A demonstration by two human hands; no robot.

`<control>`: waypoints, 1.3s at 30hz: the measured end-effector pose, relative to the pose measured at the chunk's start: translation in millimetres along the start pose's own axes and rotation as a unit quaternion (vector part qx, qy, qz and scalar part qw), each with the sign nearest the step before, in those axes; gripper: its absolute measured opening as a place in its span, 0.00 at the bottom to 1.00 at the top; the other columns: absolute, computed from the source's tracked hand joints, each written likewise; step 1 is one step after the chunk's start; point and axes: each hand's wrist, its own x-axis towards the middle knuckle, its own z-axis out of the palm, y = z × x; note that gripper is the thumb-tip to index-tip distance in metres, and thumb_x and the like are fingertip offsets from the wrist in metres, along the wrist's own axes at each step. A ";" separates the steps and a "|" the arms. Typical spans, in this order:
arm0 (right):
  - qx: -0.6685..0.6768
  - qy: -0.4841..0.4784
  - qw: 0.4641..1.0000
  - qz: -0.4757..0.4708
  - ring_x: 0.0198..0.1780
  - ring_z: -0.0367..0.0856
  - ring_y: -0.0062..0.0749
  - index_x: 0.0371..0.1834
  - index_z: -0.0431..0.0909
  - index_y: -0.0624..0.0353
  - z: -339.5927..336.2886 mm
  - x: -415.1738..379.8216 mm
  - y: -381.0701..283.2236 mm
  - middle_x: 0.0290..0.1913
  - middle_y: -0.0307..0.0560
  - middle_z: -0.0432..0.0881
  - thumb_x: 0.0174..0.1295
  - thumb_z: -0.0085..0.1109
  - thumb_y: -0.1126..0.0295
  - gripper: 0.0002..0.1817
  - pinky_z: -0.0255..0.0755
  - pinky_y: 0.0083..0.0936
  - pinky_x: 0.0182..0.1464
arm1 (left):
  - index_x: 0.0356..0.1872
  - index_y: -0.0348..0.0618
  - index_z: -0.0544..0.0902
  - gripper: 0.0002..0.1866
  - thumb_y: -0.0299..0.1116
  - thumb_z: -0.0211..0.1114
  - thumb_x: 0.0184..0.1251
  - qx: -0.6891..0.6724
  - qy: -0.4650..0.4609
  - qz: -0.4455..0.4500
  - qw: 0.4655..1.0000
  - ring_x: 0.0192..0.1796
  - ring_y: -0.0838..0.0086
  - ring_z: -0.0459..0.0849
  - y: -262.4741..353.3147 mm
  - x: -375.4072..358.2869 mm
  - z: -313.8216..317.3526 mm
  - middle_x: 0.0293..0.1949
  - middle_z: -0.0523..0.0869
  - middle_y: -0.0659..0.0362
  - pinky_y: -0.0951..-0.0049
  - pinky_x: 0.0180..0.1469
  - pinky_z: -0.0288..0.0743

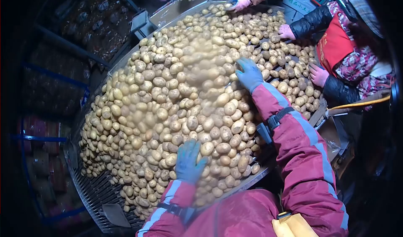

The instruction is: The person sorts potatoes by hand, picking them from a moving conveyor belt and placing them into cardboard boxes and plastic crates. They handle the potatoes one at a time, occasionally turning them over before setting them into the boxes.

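Observation:
A large heap of potatoes (168,90) covers most of a metal sorting table (90,199). My left hand (189,161), in a blue-green glove, rests on the potatoes near the front edge with its fingers spread and nothing held. Further forward and to the right, my right hand (250,74), gloved the same way, lies on the heap with its fingers apart, touching potatoes. Both sleeves are dark pink with light stripes. Blurred patches hide some detail of the heap's middle.
A co-worker in a red apron (336,44) has pink-gloved hands (319,75) at the right edge. Other people's hands (240,3) reach in at the far side. White cartons (298,2) stand at the back right, and an open cardboard box (176,10) behind the table.

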 end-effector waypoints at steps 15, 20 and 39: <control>-0.120 -0.215 0.965 0.088 0.65 0.78 0.52 0.64 0.77 0.52 1.9 37.2 7.3 0.61 0.54 0.79 0.57 0.72 0.53 0.32 0.74 0.43 0.65 | 0.73 0.48 0.76 0.34 0.51 0.67 0.69 0.001 0.002 -0.005 1.000 0.76 0.51 0.70 1.6 4.1 -2.4 0.73 0.74 0.49 0.49 0.80 0.58; -0.056 -0.173 0.980 0.081 0.61 0.81 0.54 0.59 0.80 0.52 3.4 29.9 17.0 0.58 0.55 0.82 0.58 0.70 0.53 0.27 0.75 0.45 0.63 | 0.72 0.47 0.77 0.34 0.51 0.67 0.69 0.000 0.004 -0.007 1.000 0.75 0.51 0.70 4.9 6.4 -5.5 0.72 0.75 0.48 0.49 0.79 0.58; 0.351 -0.165 0.913 0.125 0.39 0.87 0.41 0.44 0.85 0.54 1.4 57.3 57.9 0.38 0.49 0.88 0.66 0.64 0.56 0.14 0.80 0.37 0.42 | 0.70 0.45 0.78 0.34 0.51 0.69 0.66 -0.018 0.002 -0.014 1.000 0.74 0.49 0.71 -0.6 6.6 -3.1 0.71 0.76 0.47 0.46 0.79 0.57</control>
